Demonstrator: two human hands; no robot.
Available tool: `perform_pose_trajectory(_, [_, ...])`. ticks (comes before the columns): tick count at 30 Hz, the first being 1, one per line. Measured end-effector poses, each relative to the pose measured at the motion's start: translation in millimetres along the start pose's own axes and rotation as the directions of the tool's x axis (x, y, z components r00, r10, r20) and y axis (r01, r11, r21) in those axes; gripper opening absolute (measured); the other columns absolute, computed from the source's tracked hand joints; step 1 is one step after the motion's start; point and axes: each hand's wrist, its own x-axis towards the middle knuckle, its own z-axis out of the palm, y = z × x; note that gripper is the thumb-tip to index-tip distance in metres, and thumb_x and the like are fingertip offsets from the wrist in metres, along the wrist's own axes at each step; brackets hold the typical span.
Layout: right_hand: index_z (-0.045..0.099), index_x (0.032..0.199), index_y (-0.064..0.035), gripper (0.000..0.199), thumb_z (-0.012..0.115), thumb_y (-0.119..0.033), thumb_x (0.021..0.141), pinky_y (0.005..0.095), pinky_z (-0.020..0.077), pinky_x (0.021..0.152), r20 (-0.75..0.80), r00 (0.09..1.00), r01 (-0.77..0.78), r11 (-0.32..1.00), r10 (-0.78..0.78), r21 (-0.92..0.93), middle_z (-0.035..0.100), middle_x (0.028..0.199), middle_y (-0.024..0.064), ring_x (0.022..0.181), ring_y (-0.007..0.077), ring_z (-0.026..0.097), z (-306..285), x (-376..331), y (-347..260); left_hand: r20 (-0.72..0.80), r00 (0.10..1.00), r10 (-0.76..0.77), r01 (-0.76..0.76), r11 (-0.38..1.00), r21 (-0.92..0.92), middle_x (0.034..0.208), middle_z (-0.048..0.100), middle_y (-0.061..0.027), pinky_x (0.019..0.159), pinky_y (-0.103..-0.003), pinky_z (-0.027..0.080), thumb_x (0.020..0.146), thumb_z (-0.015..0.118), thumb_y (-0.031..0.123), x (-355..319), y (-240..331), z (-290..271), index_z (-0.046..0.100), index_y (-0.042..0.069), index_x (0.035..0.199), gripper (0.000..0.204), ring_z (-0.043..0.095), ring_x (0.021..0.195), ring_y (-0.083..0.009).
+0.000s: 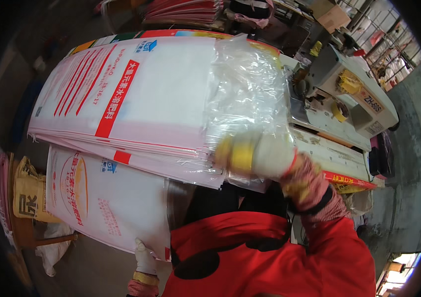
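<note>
A stack of white plastic woven bags (171, 74) with red and blue print lies across the table, with crinkled clear plastic liner (247, 74) sticking out at its right end. My right hand (255, 153), in a white glove with a yellow band, is over the near edge of the liner; motion blur smears its fingers. A single white printed bag (116, 198) hangs down in front of the stack. At its lower edge my left hand (145, 257), also in a white glove, pinches the bag near the corner.
A white industrial sewing machine (349, 94) stands on the right with yellow tape on it. Left of me are a yellow-brown sack (30, 190) and a wooden stool leg (54, 241). More stacked bags (183, 10) lie at the back. Grey floor (403, 198) shows at right.
</note>
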Motion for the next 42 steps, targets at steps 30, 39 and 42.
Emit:
perform_pose_trajectory(30, [0.065, 0.111, -0.0075, 0.055, 0.062, -0.051, 0.078, 0.0381, 0.0460, 0.086, -0.524, 0.594, -0.668, 0.737, 0.610, 0.102, 0.064, 0.109, 0.0162, 0.099, 0.0333, 0.061, -76.9, 81.4, 77.8, 0.504, 0.837, -0.211, -0.528, -0.071, 0.847, 0.075, 0.064, -0.0046, 0.064, -0.029, 0.047, 0.081, 0.072, 0.032, -63.9, 244.2, 114.3, 0.061, 0.004, 0.087, 0.030, 0.059, 0.070, -0.0128])
perform_pose_trajectory(39, [0.066, 0.106, -0.0055, 0.049, 0.064, -0.047, 0.080, 0.0355, 0.0454, 0.080, -0.451, 0.673, -0.360, 0.792, 0.586, 0.492, 0.066, 0.099, 0.0160, 0.090, 0.0273, 0.061, -59.8, 107.9, 68.1, 0.754, 0.553, 0.353, -0.831, 0.176, 0.527, 0.070, 0.060, -0.0012, 0.057, -0.023, 0.046, 0.079, 0.070, 0.022, -71.9, 337.4, 418.1, 0.061, 0.000, 0.088, 0.026, 0.054, 0.059, -0.0082])
perform_pose_trajectory(42, [0.066, 0.106, -0.0055, 0.047, 0.066, -0.045, 0.080, 0.0336, 0.0462, 0.077, -0.431, 0.678, -0.317, 0.766, 0.596, 0.560, 0.067, 0.091, 0.0121, 0.087, 0.0217, 0.062, -64.2, 107.7, 70.9, 0.785, 0.515, 0.345, -0.848, 0.340, 0.407, 0.070, 0.059, -0.0019, 0.057, -0.024, 0.046, 0.081, 0.067, 0.020, -40.7, 336.0, 438.6, 0.060, 0.000, 0.087, 0.022, 0.054, 0.060, -0.0089])
